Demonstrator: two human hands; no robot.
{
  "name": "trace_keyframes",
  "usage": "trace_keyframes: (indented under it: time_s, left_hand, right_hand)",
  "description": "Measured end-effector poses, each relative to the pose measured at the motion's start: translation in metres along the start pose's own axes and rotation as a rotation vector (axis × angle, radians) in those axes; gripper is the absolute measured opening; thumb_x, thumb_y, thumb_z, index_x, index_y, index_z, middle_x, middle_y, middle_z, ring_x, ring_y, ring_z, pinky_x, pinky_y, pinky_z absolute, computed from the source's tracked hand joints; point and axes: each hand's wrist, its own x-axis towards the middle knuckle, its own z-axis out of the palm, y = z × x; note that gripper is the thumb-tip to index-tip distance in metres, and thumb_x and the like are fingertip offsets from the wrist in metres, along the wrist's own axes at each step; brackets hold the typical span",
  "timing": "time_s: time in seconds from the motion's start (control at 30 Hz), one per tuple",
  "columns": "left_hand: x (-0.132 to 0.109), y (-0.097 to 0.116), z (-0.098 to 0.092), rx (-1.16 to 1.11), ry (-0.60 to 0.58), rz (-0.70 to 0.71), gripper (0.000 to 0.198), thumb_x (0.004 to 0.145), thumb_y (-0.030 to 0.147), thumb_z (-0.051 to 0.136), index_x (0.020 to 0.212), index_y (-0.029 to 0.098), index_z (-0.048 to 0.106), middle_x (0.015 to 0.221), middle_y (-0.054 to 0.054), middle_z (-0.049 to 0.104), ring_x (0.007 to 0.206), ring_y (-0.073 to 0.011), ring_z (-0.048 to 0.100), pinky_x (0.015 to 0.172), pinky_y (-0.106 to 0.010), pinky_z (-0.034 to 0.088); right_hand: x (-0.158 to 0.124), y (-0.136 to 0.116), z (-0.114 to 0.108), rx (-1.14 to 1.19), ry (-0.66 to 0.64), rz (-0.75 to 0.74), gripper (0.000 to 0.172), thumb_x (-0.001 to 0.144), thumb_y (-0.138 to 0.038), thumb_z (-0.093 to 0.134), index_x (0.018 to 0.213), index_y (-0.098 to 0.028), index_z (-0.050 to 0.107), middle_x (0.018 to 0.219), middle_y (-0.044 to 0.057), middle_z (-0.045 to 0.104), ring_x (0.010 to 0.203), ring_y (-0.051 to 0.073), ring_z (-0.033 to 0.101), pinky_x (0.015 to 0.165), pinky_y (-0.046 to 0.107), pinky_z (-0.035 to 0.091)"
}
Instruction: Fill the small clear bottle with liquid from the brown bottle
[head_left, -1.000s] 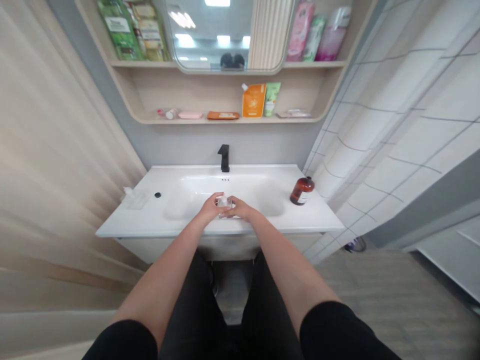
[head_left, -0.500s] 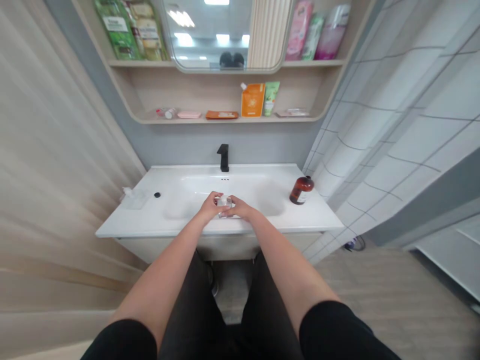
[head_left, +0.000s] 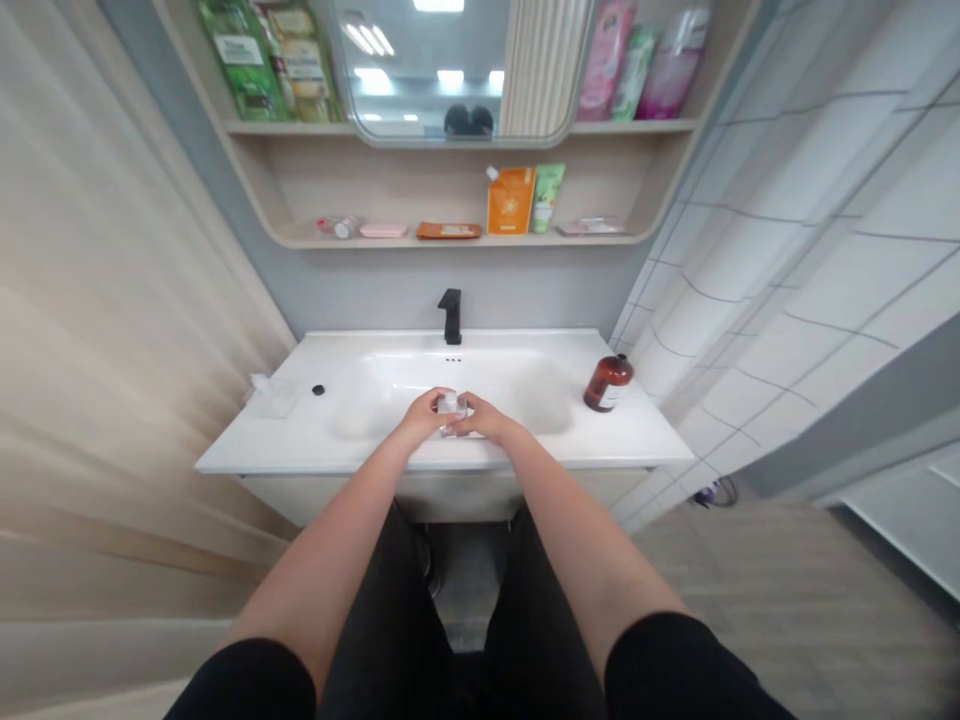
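Between my two hands is a small clear bottle (head_left: 452, 404) with a whitish top, over the front rim of the white sink (head_left: 517, 450). My left hand (head_left: 424, 416) grips it from the left, fingers curled around its side. From the right, my right hand (head_left: 482, 415) is closed on it too, its fingertips near the lower front. The fingers cover parts of the bottle, and its label cannot be read. Behind the hands stands the black faucet (head_left: 451, 316).
A brown bottle (head_left: 608, 383) stands on the counter's right. At left are a small black round piece (head_left: 318, 390) and a clear packet with white tissue (head_left: 271, 395). Above, a shelf (head_left: 450, 242) carries an orange pouch (head_left: 511, 201), a green tube (head_left: 547, 198) and several small items.
The whole view has shifted slightly, so things appear a little further right. Both hands keep hold of the small clear bottle in nearly the same place.
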Motion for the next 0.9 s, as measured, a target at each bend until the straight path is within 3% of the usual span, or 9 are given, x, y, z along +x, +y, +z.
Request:
trace_keyframes:
  time_s: [0.3,0.57,0.8,0.9]
  left_hand:
    - [-0.003,0.002,0.000,0.003,0.026,-0.029,0.041,0.067,0.045,0.093,0.096,0.022,0.076,0.093,-0.003,0.078,0.087,-0.0231,0.069,0.087,-0.038,0.054]
    - [0.003,-0.008,-0.002,0.060,0.066,-0.036,0.046,0.065,0.046,0.094,0.099,0.022,0.076,0.095,-0.003,0.078,0.091,-0.0257,0.071,0.089,-0.040,0.055]
    - [-0.005,0.004,-0.003,-0.093,-0.011,0.029,0.042,0.070,0.037,0.084,0.109,0.022,0.077,0.116,-0.006,0.079,0.111,-0.0296,0.072,0.102,-0.042,0.055]
    - [-0.008,0.007,-0.003,-0.112,0.004,0.018,0.038,0.065,0.030,0.083,0.101,0.022,0.073,0.116,-0.006,0.077,0.112,-0.0292,0.071,0.101,-0.042,0.055]
  right_hand:
    - [0.005,0.006,-0.002,-0.084,0.010,0.001,0.064,0.054,-0.032,0.104,0.107,-0.025,0.068,0.100,0.000,0.075,0.088,0.020,0.072,0.074,0.029,0.061]
    - [0.004,0.005,-0.003,-0.102,0.019,-0.013,0.069,0.052,-0.036,0.105,0.108,-0.025,0.066,0.093,-0.003,0.073,0.084,0.019,0.069,0.073,0.029,0.058]
    - [0.003,0.008,-0.004,-0.169,0.055,-0.033,0.073,0.053,-0.038,0.105,0.114,-0.027,0.067,0.095,-0.002,0.073,0.085,0.020,0.070,0.074,0.030,0.058]
    - [0.001,0.005,-0.004,-0.210,0.058,-0.055,0.071,0.052,-0.038,0.105,0.112,-0.026,0.068,0.095,-0.002,0.073,0.086,0.021,0.070,0.076,0.030,0.057]
